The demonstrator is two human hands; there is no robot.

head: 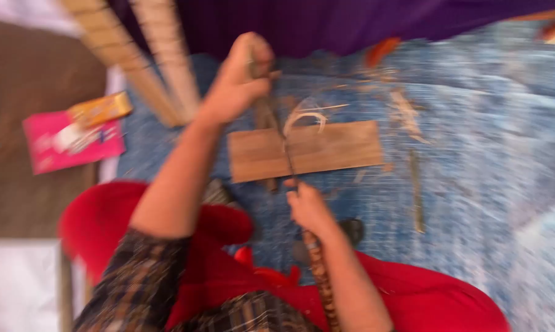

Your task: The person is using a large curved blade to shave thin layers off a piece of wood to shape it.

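Observation:
The view is blurred by motion. My left hand (243, 77) is stretched forward and closed around the far end of a thin cane strip (285, 147), perhaps together with a dark tool. The strip runs back across a flat wooden board (333, 147) lying on a blue mat (486, 160). My right hand (308, 208) grips the strip's near part just in front of the board. From that hand a mottled brown cane (321, 283) continues toward my body, over my red-clothed lap (425, 301).
Pale curled shavings (308, 115) and scraps (406, 114) lie beyond the board. A thin stick (416, 193) rests to its right. Wooden slats (160, 61) lean at the far left. A pink packet (50, 150) and a yellow one (102, 107) lie left; purple cloth (326, 24) hangs behind.

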